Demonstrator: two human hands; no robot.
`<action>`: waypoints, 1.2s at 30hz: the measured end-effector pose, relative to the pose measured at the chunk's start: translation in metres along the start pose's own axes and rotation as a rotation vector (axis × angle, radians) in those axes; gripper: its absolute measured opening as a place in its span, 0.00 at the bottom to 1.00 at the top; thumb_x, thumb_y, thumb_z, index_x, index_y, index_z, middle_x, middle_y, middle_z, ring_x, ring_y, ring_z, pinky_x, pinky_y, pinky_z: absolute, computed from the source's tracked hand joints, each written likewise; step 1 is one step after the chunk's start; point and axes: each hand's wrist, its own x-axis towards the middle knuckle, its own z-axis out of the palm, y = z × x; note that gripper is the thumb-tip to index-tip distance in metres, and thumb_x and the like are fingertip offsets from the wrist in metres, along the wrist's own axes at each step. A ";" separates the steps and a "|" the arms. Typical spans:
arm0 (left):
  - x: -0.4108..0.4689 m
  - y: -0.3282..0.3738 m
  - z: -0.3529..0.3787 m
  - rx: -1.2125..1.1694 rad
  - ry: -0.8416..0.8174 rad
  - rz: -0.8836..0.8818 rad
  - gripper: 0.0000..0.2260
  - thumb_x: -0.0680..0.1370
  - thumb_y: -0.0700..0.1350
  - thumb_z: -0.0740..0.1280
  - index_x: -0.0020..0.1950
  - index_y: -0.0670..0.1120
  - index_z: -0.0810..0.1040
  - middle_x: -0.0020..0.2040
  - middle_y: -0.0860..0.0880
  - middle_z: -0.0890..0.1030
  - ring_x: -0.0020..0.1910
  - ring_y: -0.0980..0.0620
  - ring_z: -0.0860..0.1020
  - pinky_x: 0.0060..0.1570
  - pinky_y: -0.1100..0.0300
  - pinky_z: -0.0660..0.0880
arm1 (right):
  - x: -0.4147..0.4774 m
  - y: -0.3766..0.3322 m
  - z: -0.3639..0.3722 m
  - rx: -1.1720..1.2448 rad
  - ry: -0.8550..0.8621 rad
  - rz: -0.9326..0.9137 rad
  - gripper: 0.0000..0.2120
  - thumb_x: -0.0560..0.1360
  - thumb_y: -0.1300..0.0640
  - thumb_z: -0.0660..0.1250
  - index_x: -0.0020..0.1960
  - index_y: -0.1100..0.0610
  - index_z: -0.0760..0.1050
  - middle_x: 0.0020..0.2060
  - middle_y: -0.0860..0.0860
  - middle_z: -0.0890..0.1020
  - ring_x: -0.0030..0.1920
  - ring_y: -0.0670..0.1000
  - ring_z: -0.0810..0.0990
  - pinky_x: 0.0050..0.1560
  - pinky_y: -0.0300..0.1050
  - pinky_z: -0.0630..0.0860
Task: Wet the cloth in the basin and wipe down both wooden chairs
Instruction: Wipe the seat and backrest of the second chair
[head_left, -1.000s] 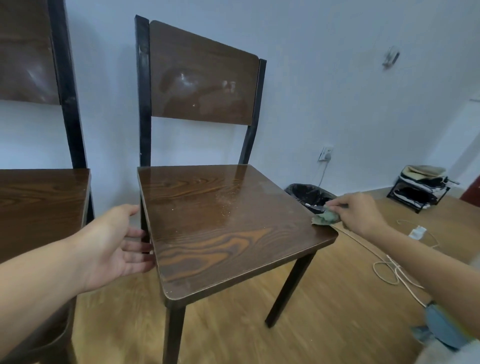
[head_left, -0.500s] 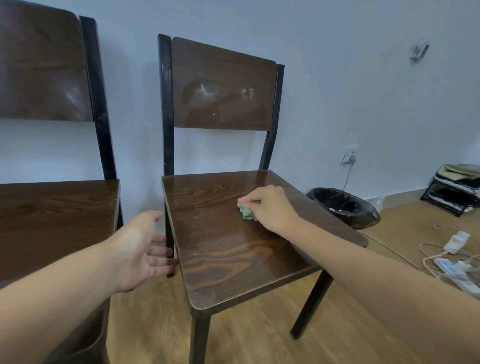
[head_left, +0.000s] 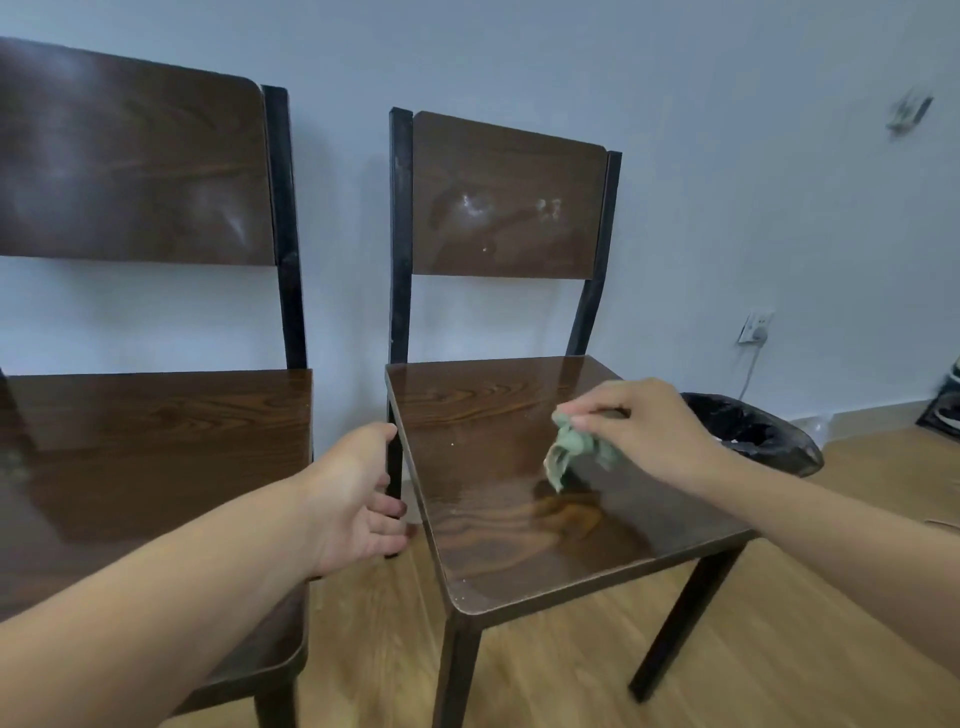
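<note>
Two dark wooden chairs with black frames stand side by side against the wall. The right chair (head_left: 493, 530) has a glossy seat and white smudges on its backrest. My right hand (head_left: 644, 428) pinches a crumpled green cloth (head_left: 574, 449), which hangs just above the middle of that seat. My left hand (head_left: 358, 499) is open with fingers apart, at the left edge of the right chair's seat, in the gap between the chairs. The left chair (head_left: 156, 441) fills the left of the view. No basin is in sight.
A bin lined with a black bag (head_left: 753, 434) sits on the wooden floor right of the right chair. A wall socket with a plug and white cable (head_left: 756, 330) is above it. Dark items lie at the far right edge.
My right hand brought the cloth from the seat's right edge onto the seat, and now it has lifted the cloth slightly off the surface. The view has shifted left, showing more of the left chair.
</note>
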 end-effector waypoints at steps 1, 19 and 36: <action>0.000 0.000 0.000 -0.003 -0.003 0.001 0.34 0.82 0.58 0.60 0.81 0.40 0.58 0.76 0.32 0.65 0.73 0.31 0.68 0.70 0.40 0.68 | 0.029 0.022 -0.001 -0.070 0.079 0.088 0.08 0.79 0.62 0.73 0.54 0.53 0.89 0.53 0.47 0.89 0.53 0.47 0.84 0.63 0.43 0.78; 0.001 -0.002 -0.018 -0.051 0.034 0.016 0.29 0.82 0.56 0.59 0.76 0.38 0.64 0.71 0.31 0.71 0.68 0.31 0.73 0.67 0.40 0.72 | -0.058 -0.076 0.048 -0.035 -0.469 -0.378 0.10 0.78 0.61 0.74 0.55 0.50 0.89 0.51 0.42 0.88 0.56 0.41 0.84 0.60 0.36 0.79; 0.004 -0.009 -0.005 -0.026 -0.012 0.013 0.30 0.82 0.56 0.60 0.77 0.38 0.64 0.73 0.30 0.69 0.69 0.30 0.73 0.67 0.39 0.72 | -0.116 -0.079 0.051 0.053 -0.432 -0.665 0.08 0.80 0.65 0.72 0.57 0.60 0.88 0.53 0.51 0.88 0.50 0.43 0.80 0.54 0.36 0.78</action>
